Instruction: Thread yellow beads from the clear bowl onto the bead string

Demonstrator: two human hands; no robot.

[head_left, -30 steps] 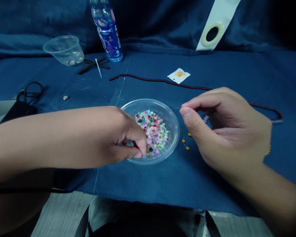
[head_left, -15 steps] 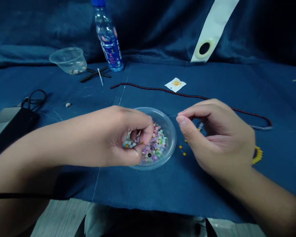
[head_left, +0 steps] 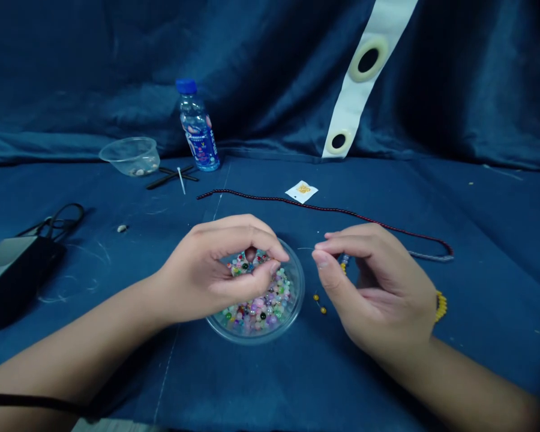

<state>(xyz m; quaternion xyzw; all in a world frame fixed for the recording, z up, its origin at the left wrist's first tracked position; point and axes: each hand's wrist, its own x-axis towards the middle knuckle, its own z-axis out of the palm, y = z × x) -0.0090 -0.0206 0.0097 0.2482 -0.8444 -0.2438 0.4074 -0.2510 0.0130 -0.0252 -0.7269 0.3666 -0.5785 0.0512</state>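
My left hand (head_left: 220,270) is curled just above a clear round plastic bowl (head_left: 297,288), and several beads show between its fingers. Many multicoloured round beads (head_left: 261,310) fill the bowl. My right hand (head_left: 369,282) pinches a fine thread (head_left: 305,248) between thumb and forefinger, next to the bowl's right rim. A few blue and yellow beads (head_left: 343,262) sit near these fingers, partly hidden, and I cannot tell if they are on the thread. Small yellow beads (head_left: 319,303) lie on the blue cloth (head_left: 387,384) below. A yellow beaded bracelet (head_left: 441,306) circles my right wrist.
A strand of dark red beads (head_left: 324,208) and a small white packet (head_left: 301,191) lie beyond the bowl. Further back stand a plastic bottle (head_left: 197,129) and a clear cup (head_left: 130,156). A black device (head_left: 13,279) and cable (head_left: 58,219) lie left.
The view has tilted upward, so everything sits lower in the frame. My left hand has risen from the beads with its fingers curled closer together. My right hand's pinch looks unchanged.
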